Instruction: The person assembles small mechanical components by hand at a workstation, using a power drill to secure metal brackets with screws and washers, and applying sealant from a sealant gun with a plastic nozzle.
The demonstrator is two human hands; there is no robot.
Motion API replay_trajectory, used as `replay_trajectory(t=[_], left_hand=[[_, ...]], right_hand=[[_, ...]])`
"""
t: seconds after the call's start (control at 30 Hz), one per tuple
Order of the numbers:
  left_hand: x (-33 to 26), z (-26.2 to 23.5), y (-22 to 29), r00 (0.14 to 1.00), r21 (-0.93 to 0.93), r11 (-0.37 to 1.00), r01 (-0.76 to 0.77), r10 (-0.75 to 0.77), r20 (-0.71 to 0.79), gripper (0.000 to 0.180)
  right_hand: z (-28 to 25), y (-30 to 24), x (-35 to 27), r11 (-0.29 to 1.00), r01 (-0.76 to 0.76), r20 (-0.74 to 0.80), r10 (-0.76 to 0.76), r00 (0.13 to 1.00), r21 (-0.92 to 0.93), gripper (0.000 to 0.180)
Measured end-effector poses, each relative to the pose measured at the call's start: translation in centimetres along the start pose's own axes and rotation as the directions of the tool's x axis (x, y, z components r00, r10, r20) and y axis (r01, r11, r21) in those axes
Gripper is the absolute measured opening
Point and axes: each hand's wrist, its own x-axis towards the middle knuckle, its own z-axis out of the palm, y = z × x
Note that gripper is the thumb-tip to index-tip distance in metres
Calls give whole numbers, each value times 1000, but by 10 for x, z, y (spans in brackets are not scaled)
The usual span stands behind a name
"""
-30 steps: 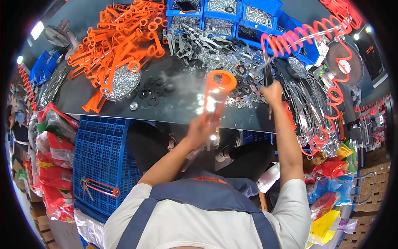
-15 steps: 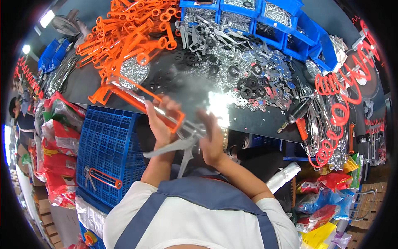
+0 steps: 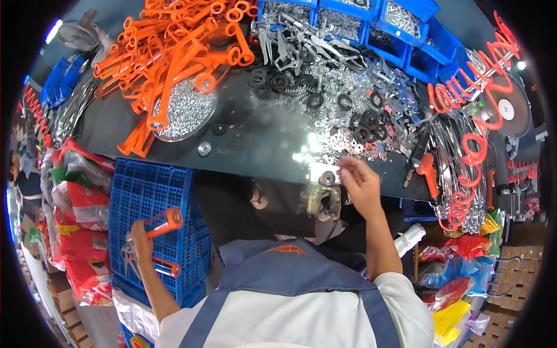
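Note:
My left hand (image 3: 141,239) is out at the left, closed round the handle end of an orange-framed caulking gun (image 3: 164,225). It holds the gun over the blue plastic crate (image 3: 152,194). Just below, a second caulking gun (image 3: 166,267) lies at the crate. My right hand (image 3: 364,188) is at the bench's front edge, fingers bent together at the tips beside a small metal fixture (image 3: 328,177). Whatever those fingertips pinch is too small to make out. Small metal plates (image 3: 342,142) lie just beyond them.
Orange gun frames (image 3: 188,49) are heaped at the back left, beside a round dish of small metal parts (image 3: 184,113). Trigger handles (image 3: 290,40), springs and black rings (image 3: 368,122) cover the bench middle. Blue bins (image 3: 400,26) stand behind. A power driver (image 3: 426,171) and coiled red hose (image 3: 473,142) are right.
The caulking gun has gone from in front of my chest to the crate at the left, in my left hand. My right hand has left it and moved right to the bench edge.

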Motion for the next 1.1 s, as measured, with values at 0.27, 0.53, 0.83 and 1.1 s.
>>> replay_trajectory(t=[0.27,0.53,0.83,1.1], left_hand=[[19,-20,33,621,279,911,303,-410,668,54],[45,-49,160,898,-309,932,189,-37,438,45],[51,-77,259,927,-742,669,31,258,271,47],[108,-109,390,558,-984,-119,-132,812,-173,62]], right_hand=[[-66,36,136,915,72,-225,-173,959,-398,20],[-117,77,283,375,-173,-278,-245,929,-911,22],[-103,-33,129,922,372,-490,-278,826,105,21],[-15,-50,-59,655,-494,418,285,862,572,25]])
